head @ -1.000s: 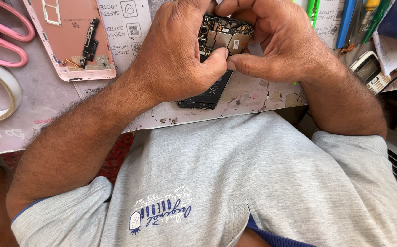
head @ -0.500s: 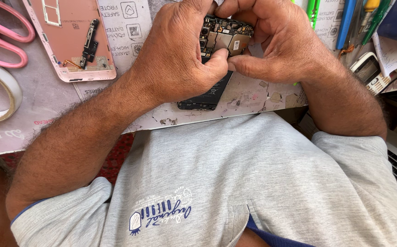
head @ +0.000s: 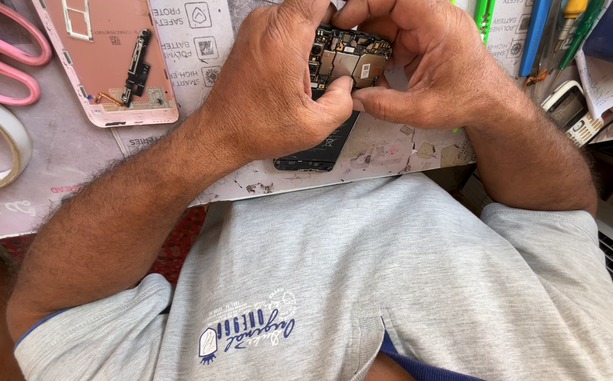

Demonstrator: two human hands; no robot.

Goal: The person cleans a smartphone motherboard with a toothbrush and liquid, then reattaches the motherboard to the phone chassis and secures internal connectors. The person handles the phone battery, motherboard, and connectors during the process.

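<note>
Both hands keep their grip on the opened phone (head: 334, 92): the left hand (head: 271, 92) clasps its side, the right hand (head: 426, 67) pinches at the exposed circuit board (head: 349, 60). Little has shifted; the phone stays just right of the pink back cover (head: 109, 63), so the board work seems ongoing

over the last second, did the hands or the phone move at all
Nothing visibly changed. Both hands, left hand and right hand, keep gripping the opened phone, thumbs meeting on its exposed circuit board. The pink back cover and scissors lie where they were.

Opened black phone (head: 324, 137), back cover off, circuit board and metal shields exposed; flat on the worn mat
</note>
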